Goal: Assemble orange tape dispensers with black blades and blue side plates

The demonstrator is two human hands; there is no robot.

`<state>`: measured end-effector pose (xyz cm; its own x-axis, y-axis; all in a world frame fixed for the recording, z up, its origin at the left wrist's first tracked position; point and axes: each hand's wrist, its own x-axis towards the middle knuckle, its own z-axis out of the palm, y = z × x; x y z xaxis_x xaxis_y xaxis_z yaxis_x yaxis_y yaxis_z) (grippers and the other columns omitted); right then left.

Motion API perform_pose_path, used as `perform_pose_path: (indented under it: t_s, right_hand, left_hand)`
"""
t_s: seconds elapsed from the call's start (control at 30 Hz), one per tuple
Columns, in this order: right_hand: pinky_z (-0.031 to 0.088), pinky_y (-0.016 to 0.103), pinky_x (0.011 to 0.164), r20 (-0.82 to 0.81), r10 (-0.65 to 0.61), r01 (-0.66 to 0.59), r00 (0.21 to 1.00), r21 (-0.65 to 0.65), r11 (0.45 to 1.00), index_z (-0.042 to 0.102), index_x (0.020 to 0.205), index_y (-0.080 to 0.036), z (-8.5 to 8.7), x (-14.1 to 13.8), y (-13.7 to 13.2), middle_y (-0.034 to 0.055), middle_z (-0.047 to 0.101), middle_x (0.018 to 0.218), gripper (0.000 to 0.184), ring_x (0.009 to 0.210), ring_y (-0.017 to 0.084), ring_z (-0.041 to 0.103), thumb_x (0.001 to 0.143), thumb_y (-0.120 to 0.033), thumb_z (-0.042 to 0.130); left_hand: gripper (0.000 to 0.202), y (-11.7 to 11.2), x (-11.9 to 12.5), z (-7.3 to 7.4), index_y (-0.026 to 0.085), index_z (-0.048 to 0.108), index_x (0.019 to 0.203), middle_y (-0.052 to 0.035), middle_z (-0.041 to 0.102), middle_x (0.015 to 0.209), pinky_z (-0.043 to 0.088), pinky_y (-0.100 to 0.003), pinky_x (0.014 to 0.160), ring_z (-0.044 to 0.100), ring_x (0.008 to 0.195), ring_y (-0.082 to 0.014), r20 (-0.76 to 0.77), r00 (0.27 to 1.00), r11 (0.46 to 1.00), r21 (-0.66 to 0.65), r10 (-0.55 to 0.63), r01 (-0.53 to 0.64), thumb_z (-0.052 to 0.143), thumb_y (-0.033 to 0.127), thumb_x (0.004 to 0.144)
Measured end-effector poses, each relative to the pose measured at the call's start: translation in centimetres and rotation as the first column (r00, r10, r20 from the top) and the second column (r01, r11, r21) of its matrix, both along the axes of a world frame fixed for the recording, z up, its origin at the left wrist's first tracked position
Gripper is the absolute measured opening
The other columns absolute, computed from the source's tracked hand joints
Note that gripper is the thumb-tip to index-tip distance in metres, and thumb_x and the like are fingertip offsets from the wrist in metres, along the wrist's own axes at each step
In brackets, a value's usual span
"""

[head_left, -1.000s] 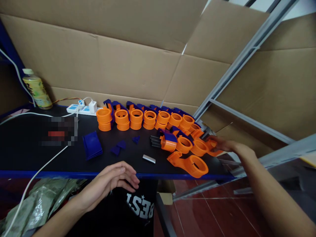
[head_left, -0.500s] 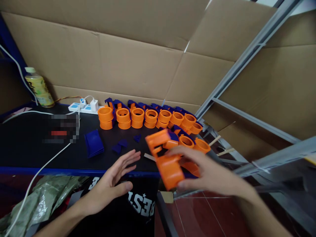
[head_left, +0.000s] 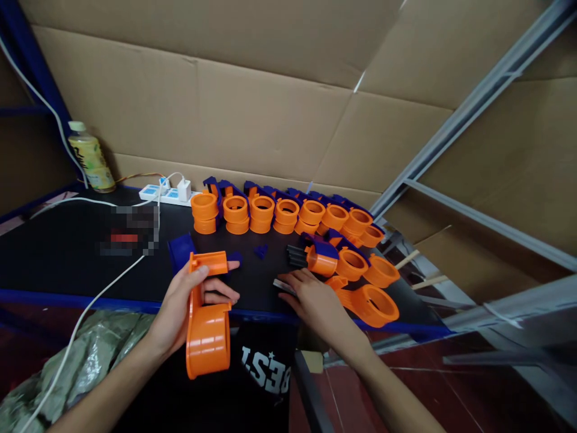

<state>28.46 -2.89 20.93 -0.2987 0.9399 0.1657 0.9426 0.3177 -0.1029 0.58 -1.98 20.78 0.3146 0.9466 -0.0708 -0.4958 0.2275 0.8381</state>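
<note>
My left hand [head_left: 180, 304] grips an orange plastic part [head_left: 206, 328] with a round cup end and a flat bracket end, held over the table's near edge. My right hand [head_left: 311, 297] lies flat on the black table [head_left: 67, 258], fingertips on a small grey metal piece [head_left: 283, 284]. Just right of it lies another loose orange part [head_left: 372, 304]. A row of orange-and-blue assembled parts [head_left: 279, 213] stands behind. Blue flat pieces [head_left: 180, 249] and small blue bits [head_left: 260, 251] lie near my left hand.
A drink bottle [head_left: 90, 157] and a white power strip [head_left: 164, 192] with a cable sit at the back left. Cardboard walls stand behind. A metal frame [head_left: 451, 126] slants on the right. A plastic bag [head_left: 67, 355] lies below the table's edge.
My right hand carried the orange part from the right end of the table and passed it to my left hand, then dropped to the grey metal piece. The view shifted slightly right.
</note>
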Motion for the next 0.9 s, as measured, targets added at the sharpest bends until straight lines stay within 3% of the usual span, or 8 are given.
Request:
perform_pose_path:
  t_s: [0.13, 0.27, 0.4, 0.5, 0.6, 0.67, 0.77, 0.9]
  right_hand:
    - [0.054, 0.032, 0.084, 0.064, -0.024, 0.022, 0.998, 0.041, 0.999, 0.07, 0.116, -0.018, -2.0, 0.5, 0.4, 0.0097, 0.07, 0.107, 0.025, 0.099, 0.021, 0.067, 0.099, -0.015, 0.052]
    - [0.051, 0.031, 0.077, 0.115, -0.016, 0.004, 0.993, 0.101, 0.995, 0.072, 0.113, -0.02, -2.3, -0.3, 0.4, 0.0085, 0.071, 0.099, 0.027, 0.093, 0.021, 0.067, 0.1, -0.014, 0.049]
    - [0.048, 0.03, 0.068, 0.06, -0.066, 0.056, 0.996, 0.146, 0.988, 0.074, 0.099, -0.02, -2.1, -0.7, 0.5, 0.0076, 0.071, 0.093, 0.019, 0.086, 0.021, 0.066, 0.099, -0.019, 0.054]
    - [0.05, 0.03, 0.07, -0.151, -0.044, 0.065, 0.988, 0.138, 0.988, 0.074, 0.092, -0.022, -1.5, -0.8, 0.5, 0.0062, 0.073, 0.094, 0.016, 0.086, 0.021, 0.068, 0.097, -0.024, 0.06]
    - [0.053, 0.029, 0.072, -0.46, 0.059, 0.01, 0.886, 0.146, 0.989, 0.076, 0.094, -0.022, 0.0, -1.2, 0.3, 0.0061, 0.074, 0.095, 0.017, 0.084, 0.019, 0.069, 0.097, -0.031, 0.062]
    - [0.053, 0.028, 0.069, -0.58, 0.149, -0.083, 0.801, 0.14, 0.987, 0.078, 0.095, -0.022, 1.1, -1.7, 0.1, 0.0058, 0.073, 0.092, 0.019, 0.08, 0.017, 0.068, 0.096, -0.035, 0.064]
    - [0.053, 0.027, 0.068, -0.602, 0.218, -0.179, 0.768, 0.126, 0.976, 0.079, 0.097, -0.023, 2.0, -2.7, 0.0, 0.0049, 0.072, 0.089, 0.019, 0.078, 0.016, 0.068, 0.096, -0.034, 0.064]
    - [0.053, 0.029, 0.074, -0.533, 0.219, -0.168, 0.818, 0.143, 0.975, 0.079, 0.095, -0.023, 1.5, -3.5, 0.3, 0.006, 0.071, 0.091, 0.018, 0.085, 0.017, 0.067, 0.097, -0.031, 0.064]
  left_hand:
    - [0.035, -0.1, 1.0, -0.4, 0.019, 0.054, 0.119, -0.0178, 0.069, 0.132, 0.063, -0.033, 0.069, 0.078, 0.08, -0.0236, -0.047, 0.998, 0.999, 0.022, -0.044, 0.045, 0.067, 0.038, 0.092]
    - [0.032, -0.2, 1.9, -1.0, 0.02, 0.054, 0.116, -0.0169, 0.065, 0.138, 0.065, -0.037, 0.073, 0.078, 0.087, -0.024, -0.054, 0.989, 0.991, 0.006, -0.137, 0.137, 0.066, 0.038, 0.093]
    - [0.035, 0.1, 2.2, -1.5, 0.019, 0.056, 0.113, -0.0144, 0.07, 0.125, 0.065, -0.036, 0.072, 0.077, 0.088, -0.0242, -0.065, 0.991, 0.993, -0.025, -0.113, 0.112, 0.071, 0.04, 0.09]
    - [0.041, 0.2, 2.3, -1.7, 0.018, 0.056, 0.116, -0.0128, 0.076, 0.106, 0.064, -0.033, 0.067, 0.078, 0.078, -0.0235, -0.1, 0.983, 0.987, -0.053, -0.154, 0.149, 0.073, 0.043, 0.088]
    - [0.044, 0.1, 2.5, -1.8, 0.018, 0.057, 0.117, -0.0126, 0.076, 0.106, 0.064, -0.035, 0.069, 0.078, 0.084, -0.026, -0.095, 0.983, 0.987, -0.043, -0.156, 0.153, 0.074, 0.045, 0.087]
    - [0.044, 0.0, 2.7, -1.9, 0.018, 0.059, 0.116, -0.0134, 0.073, 0.113, 0.065, -0.038, 0.073, 0.076, 0.094, -0.0284, -0.086, 0.984, 0.988, -0.025, -0.156, 0.154, 0.076, 0.043, 0.085]
    - [0.043, -0.1, 3.0, -2.1, 0.017, 0.061, 0.115, -0.0138, 0.071, 0.114, 0.065, -0.042, 0.075, 0.074, 0.098, -0.0298, -0.094, 0.975, 0.98, -0.016, -0.199, 0.198, 0.077, 0.042, 0.084]
    - [0.044, -0.2, 3.1, -2.4, 0.016, 0.062, 0.116, -0.0123, 0.071, 0.108, 0.065, -0.044, 0.077, 0.074, 0.096, -0.0286, -0.124, 0.966, 0.973, 0.001, -0.228, 0.23, 0.077, 0.042, 0.084]
